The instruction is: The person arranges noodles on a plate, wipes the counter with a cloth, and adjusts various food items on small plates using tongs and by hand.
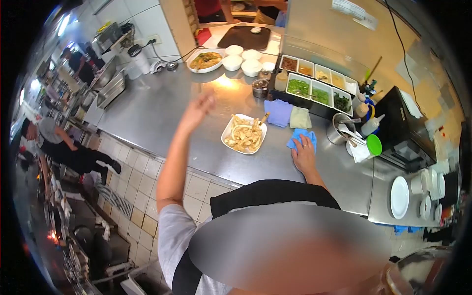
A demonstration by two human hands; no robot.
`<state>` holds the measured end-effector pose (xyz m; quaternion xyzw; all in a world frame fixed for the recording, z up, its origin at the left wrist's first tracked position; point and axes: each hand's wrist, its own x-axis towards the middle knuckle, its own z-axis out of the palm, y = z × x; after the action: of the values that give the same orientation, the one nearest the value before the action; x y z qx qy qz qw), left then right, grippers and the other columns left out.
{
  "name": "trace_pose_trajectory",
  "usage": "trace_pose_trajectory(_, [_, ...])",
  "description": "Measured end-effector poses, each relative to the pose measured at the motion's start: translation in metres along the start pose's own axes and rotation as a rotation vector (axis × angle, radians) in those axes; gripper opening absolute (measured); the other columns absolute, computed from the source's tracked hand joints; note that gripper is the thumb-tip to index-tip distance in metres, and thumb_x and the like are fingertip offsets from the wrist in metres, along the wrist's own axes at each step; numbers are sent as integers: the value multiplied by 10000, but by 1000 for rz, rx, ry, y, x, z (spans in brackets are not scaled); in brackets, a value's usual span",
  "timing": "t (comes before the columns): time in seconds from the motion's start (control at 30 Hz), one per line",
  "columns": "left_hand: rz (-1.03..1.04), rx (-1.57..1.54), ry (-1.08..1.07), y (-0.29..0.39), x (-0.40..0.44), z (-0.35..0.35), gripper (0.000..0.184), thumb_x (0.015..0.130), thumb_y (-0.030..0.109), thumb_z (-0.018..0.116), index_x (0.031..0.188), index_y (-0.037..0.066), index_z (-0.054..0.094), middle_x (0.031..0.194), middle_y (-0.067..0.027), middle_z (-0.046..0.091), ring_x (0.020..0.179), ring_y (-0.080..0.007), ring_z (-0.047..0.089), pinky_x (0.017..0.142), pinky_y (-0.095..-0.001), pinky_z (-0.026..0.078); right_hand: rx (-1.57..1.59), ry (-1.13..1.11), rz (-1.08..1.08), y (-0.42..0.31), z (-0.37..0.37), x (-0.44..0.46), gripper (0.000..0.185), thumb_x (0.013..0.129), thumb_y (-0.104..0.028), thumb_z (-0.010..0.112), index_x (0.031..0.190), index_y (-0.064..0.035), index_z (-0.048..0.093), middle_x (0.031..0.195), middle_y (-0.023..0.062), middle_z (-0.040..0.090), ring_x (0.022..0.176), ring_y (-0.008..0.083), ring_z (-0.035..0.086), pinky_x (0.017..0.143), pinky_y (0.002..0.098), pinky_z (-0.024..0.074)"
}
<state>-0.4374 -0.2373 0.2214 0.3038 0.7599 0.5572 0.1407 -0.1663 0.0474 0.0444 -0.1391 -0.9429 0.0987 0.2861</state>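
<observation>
My left hand (198, 112) is raised over the steel counter, left of a white square dish (225, 140) of fried pieces (243, 135). Motion smears its fingers, so their pose is unclear. To the right of the dish, my right hand (304, 152) rests on a blue cloth (309, 135), fingers spread and lying on the fabric. A purple cloth (279, 113) and a pale green cloth (300, 118) lie folded just behind it.
White bowls (232, 62), an oval dish of food (205, 61) and a dark tray (244, 38) stand at the back. Topping containers (320, 93), a metal pot (339, 129) and a black appliance (405, 130) line the right. Another person (64, 147) stands at far left.
</observation>
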Motion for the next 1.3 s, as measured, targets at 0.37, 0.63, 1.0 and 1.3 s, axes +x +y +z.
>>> trace_pose_trajectory(0.37, [1459,83,-896,272,-122,-88,586,923,409,404,1351,10,378,1198,-113,548,1103,-211,501,928,-338,371,-74,1,69,-12,3,5,356,750,-153,625,1102,-112,592,1254,133,492,1166,357,428,985,429,353])
trace_pose_trajectory(0.63, [1603,164,-945,234,-140,-77,570,925,380,408,1360,13,364,1245,-125,504,1148,-227,460,961,-350,336,-117,-7,59,-15,4,6,332,752,-138,609,1082,-109,591,1245,138,495,1149,371,440,979,436,365])
trace_pose_trajectory(1.0, [1604,230,-768,216,-136,-44,552,927,339,414,1371,18,346,1310,-141,443,1211,-249,404,1005,-366,287,-83,-28,47,-10,2,14,346,740,-146,626,1081,-100,593,1229,156,494,1140,363,449,978,434,368])
trace_pose_trajectory(1.3, [1678,347,-624,250,-119,18,540,930,305,419,1380,21,331,1363,-155,393,1262,-267,358,1041,-379,248,61,-194,-98,36,-106,116,346,806,-295,619,1078,-82,623,1186,198,544,1058,370,543,927,411,433])
